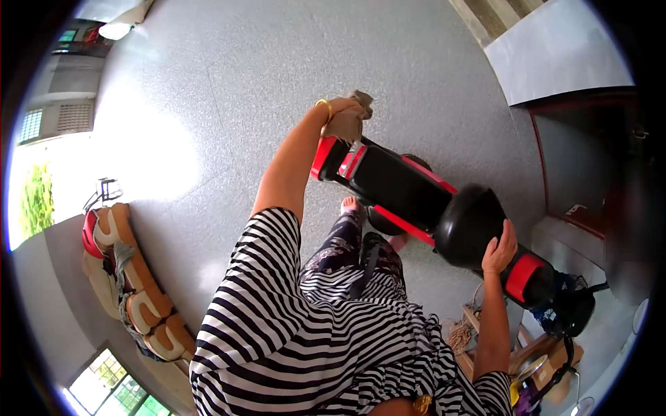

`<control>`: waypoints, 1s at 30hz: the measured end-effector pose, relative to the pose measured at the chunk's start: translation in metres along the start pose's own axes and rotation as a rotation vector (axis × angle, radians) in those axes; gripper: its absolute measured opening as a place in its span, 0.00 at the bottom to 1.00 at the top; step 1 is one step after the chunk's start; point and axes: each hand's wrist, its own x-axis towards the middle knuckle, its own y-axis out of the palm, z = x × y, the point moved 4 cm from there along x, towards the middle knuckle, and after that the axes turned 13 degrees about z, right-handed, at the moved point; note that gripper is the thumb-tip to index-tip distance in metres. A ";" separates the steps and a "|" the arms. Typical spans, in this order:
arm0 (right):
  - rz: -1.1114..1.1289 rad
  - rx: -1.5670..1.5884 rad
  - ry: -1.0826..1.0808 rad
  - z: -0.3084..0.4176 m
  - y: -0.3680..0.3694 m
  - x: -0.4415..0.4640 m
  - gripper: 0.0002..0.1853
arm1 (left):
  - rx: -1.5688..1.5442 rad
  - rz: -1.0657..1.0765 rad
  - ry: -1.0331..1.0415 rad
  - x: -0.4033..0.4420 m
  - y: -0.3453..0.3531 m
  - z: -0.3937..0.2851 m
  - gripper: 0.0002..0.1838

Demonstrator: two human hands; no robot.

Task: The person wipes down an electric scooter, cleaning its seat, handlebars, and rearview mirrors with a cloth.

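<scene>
A brownish-grey cloth point(345, 127) is bunched in my left hand point(347, 107), which is closed around it. The cloth hangs over the red end of a long black-and-red scooter-like vehicle point(406, 191); whether it presses on the surface I cannot tell. My right hand point(501, 249) lies with its fingers out on the edge of a rounded black seat point(472, 220). Beyond that hand are a red panel point(525, 276) and a dark handlebar-like part point(579, 312). A wheel shows partly beside the body, and my feet stand near it.
Grey speckled floor point(263, 69) surrounds the vehicle. A wooden sofa point(149, 305) with cloths on it stands at the left, near a bright doorway point(41, 187). A wooden rack point(520, 347) with hanging items is at the lower right. Steps point(496, 17) and a dark doorway point(583, 159) lie to the right.
</scene>
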 end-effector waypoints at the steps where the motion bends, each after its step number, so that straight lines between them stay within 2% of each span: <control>1: -0.009 -0.010 -0.004 0.000 -0.001 0.000 0.24 | -0.142 0.008 0.063 0.006 -0.008 0.017 0.15; 2: -0.005 -0.007 -0.008 0.000 0.000 0.000 0.24 | -0.284 0.012 0.128 0.012 -0.016 0.034 0.15; 3: -0.001 -0.010 -0.005 0.000 0.000 -0.001 0.24 | -0.286 -0.076 0.223 0.003 -0.016 0.043 0.16; 4: 0.001 -0.013 -0.004 -0.001 0.000 -0.001 0.24 | -0.396 -0.024 0.276 -0.004 -0.007 0.050 0.16; 6: 0.006 -0.014 -0.007 -0.003 0.002 0.000 0.24 | -0.392 0.048 0.474 0.015 -0.032 0.091 0.19; 7: 0.002 -0.012 -0.008 -0.002 0.001 0.000 0.24 | -0.339 0.058 0.447 -0.013 -0.010 0.091 0.19; 8: -0.002 -0.010 -0.007 -0.002 0.001 -0.001 0.24 | -0.151 -0.060 0.622 -0.020 -0.013 0.106 0.19; 10: -0.002 -0.005 0.000 -0.002 0.000 -0.001 0.24 | 0.219 -0.200 0.419 -0.074 0.033 0.081 0.19; 11: 0.002 0.000 0.011 -0.002 0.001 -0.001 0.24 | 0.226 -0.202 0.423 -0.091 0.045 0.082 0.19; 13: -0.008 0.004 0.015 -0.002 0.001 -0.001 0.25 | 1.369 -0.588 0.494 -0.126 0.070 0.076 0.23; 14: -0.008 0.005 0.015 -0.002 0.001 -0.001 0.25 | 1.376 -0.589 0.496 -0.129 0.083 0.085 0.23; 16: -0.028 0.023 0.000 -0.002 0.002 0.000 0.25 | 1.425 -1.089 0.548 -0.132 0.103 0.100 0.25; 18: -0.046 0.038 -0.016 -0.002 0.002 0.000 0.26 | 0.940 -0.952 0.209 -0.051 0.064 0.196 0.23; 19: -0.035 0.037 0.004 -0.002 0.003 0.000 0.26 | 1.048 -0.820 0.045 -0.095 0.113 0.148 0.22; 20: -0.023 0.037 0.026 -0.001 0.003 0.001 0.26 | 1.100 -0.643 0.076 -0.123 0.157 0.108 0.12; 21: -0.013 0.029 0.042 -0.001 0.003 0.001 0.26 | 1.110 -0.643 0.080 -0.112 0.166 0.103 0.12; 24: -0.018 0.010 0.062 0.001 0.003 0.000 0.26 | -0.007 -0.536 0.741 -0.083 0.165 0.080 0.08; 26: -0.029 0.010 0.064 0.000 0.003 0.001 0.25 | 0.950 -0.934 0.801 -0.085 0.152 0.021 0.09; 28: -0.038 0.011 0.054 0.001 0.005 -0.001 0.25 | 1.465 -0.924 0.574 -0.073 0.140 -0.021 0.07; 30: -0.033 0.010 0.070 0.001 0.005 -0.001 0.25 | 1.777 -0.853 0.358 -0.048 0.117 -0.040 0.06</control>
